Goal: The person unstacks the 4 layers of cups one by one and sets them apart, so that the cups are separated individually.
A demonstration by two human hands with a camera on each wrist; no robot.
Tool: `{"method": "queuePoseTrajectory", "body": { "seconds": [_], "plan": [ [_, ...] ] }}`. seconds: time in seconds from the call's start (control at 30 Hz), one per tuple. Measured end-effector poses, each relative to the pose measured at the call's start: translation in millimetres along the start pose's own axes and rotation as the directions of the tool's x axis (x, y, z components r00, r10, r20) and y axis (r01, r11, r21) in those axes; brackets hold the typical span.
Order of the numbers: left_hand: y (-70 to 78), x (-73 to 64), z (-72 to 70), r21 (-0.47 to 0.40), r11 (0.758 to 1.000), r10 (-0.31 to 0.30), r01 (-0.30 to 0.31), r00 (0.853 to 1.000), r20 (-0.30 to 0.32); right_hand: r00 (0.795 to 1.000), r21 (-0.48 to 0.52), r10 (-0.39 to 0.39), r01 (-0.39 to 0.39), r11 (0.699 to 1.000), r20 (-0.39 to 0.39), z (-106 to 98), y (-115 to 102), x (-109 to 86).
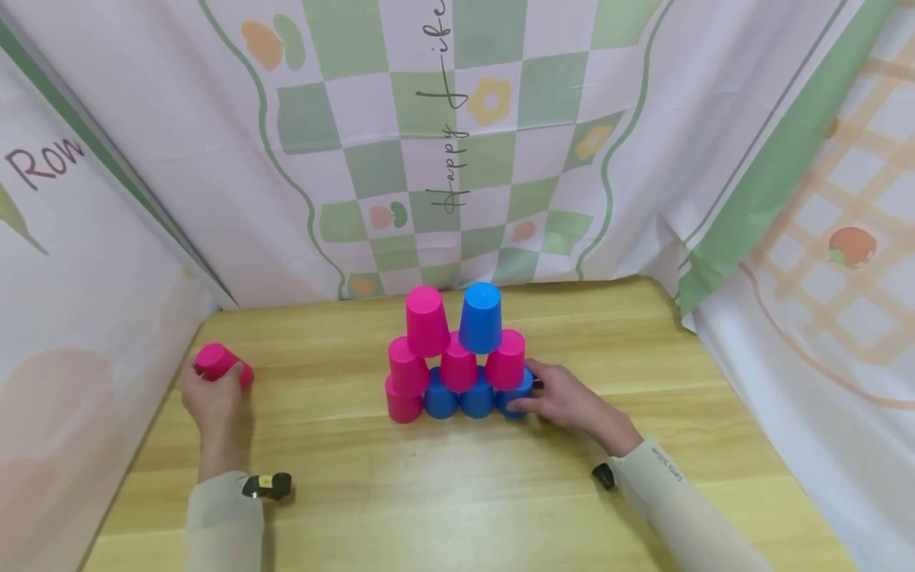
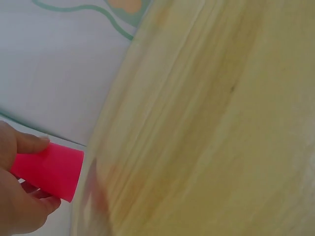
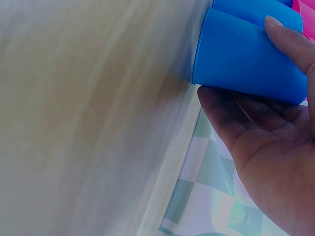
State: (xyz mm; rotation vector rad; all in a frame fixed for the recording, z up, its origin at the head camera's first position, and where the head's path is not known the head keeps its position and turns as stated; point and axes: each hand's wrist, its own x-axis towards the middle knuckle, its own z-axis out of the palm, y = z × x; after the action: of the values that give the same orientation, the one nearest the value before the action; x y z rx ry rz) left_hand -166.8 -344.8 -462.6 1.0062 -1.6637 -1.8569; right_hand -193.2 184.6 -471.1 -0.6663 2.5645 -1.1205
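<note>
Upside-down cups stand stacked in rows at mid-table. The bottom row has a pink cup (image 1: pixel 403 400) at its left end and three blue cups beside it. Three pink cups (image 1: pixel 458 364) make the middle row. On top are a pink cup (image 1: pixel 426 322) and a blue cup (image 1: pixel 481 319), side by side. My right hand (image 1: pixel 568 400) grips the bottom row's rightmost blue cup (image 3: pixel 246 54), thumb on one side and fingers on the other. Away to the left, my left hand (image 1: pixel 214 397) holds a tilted pink cup (image 2: pixel 51 169) between thumb and fingers.
The wooden table (image 1: pixel 443 492) reaches back to a checkered curtain (image 1: pixel 429 159). White printed cloth (image 1: pixel 86 318) hangs along the left edge, and more cloth (image 1: pixel 808 357) hangs on the right. Each wrist wears a dark strap device (image 1: pixel 268 485).
</note>
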Motion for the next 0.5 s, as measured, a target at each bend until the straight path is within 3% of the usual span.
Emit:
{"method": "queuePoseTrajectory", "body": {
  "seconds": [0.17,0.27,0.5],
  "plan": [
    [-5.3,3.1,-3.1,0.182,0.98,0.086,-0.083,0.996,-0.013,1.0,0.002,-0.003,0.003,1.0,-0.004,-0.3,-0.5,-0.9],
    [-6.6,4.3,-4.8,0.244,0.966,0.097,-0.091,0.995,-0.012,1.0,0.005,-0.007,0.007,1.0,-0.006,-0.4,-0.7,-1.1],
    [-8.8,4.8,-6.0,0.16,0.987,0.019,-0.021,1.0,0.01,1.0,0.008,0.002,-0.002,1.0,0.0,-0.5,-1.8,-1.3]
  ]
}}
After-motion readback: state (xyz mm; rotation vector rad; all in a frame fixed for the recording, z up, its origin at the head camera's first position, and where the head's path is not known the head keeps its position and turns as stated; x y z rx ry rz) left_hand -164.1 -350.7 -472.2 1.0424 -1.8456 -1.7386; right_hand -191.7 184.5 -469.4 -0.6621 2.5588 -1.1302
